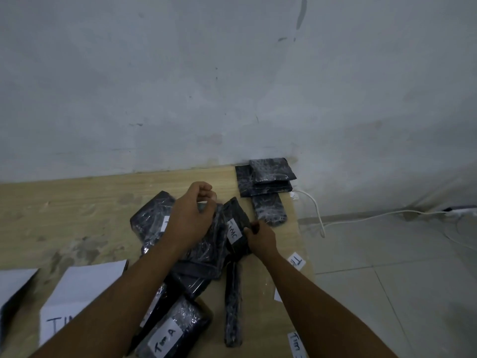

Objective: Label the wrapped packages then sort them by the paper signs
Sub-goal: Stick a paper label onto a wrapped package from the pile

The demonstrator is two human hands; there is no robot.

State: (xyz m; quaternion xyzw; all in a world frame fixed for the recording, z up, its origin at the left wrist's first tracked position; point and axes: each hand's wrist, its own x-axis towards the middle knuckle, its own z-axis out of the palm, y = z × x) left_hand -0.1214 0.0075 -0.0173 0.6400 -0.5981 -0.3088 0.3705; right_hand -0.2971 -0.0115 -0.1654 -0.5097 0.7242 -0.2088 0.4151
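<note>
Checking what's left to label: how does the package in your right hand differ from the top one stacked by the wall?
The held package carries a white handwritten label; the top stack package shows none. The right hand grips the held package, tilted against the heap; the top stack package lies flat, untouched, at the far corner of the table. Both are dark, wrapped in shiny film.

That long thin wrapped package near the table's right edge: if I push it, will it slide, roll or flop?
Likely slides: the long thin package has glossy plastic wrap on a smooth wooden table. It lies flat, so rolling seems unlikely. Its straight outline suggests a fairly stiff core, though unconfirmed.
</note>
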